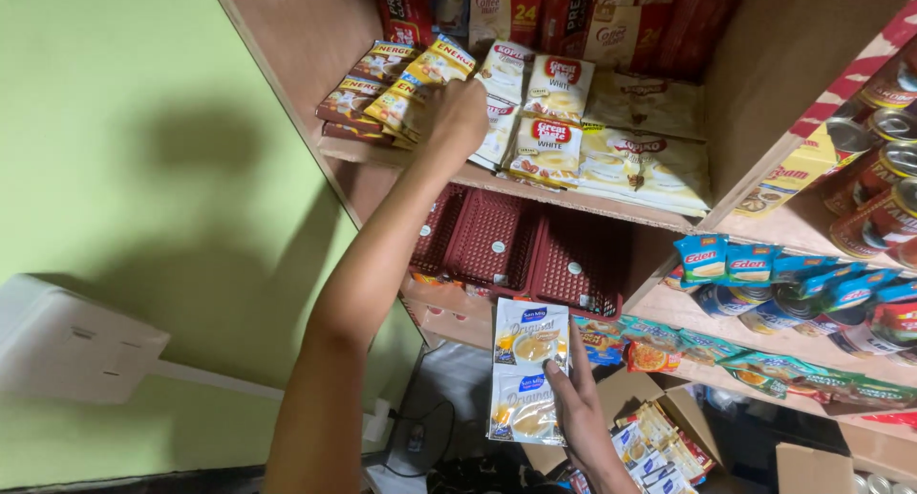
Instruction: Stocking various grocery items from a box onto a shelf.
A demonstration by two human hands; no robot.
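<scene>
Two white sachets [528, 370] pinched in right fingers [559, 375]; left fingers [449, 107] grip yellow packets [411, 88].

Red plastic baskets [521, 250], stacked cans [874, 183], blue cheese boxes [726, 260], green wall [115, 150], cardboard box [812, 465]

The sachets [531, 371] in the right hand [579, 408] were glossy foil-like plastic. The shelf [592, 204] was bare matt wood. The baskets [497, 241] were red perforated plastic, the cans [884, 183] shiny metal, the wall [105, 169] matt paint.
</scene>
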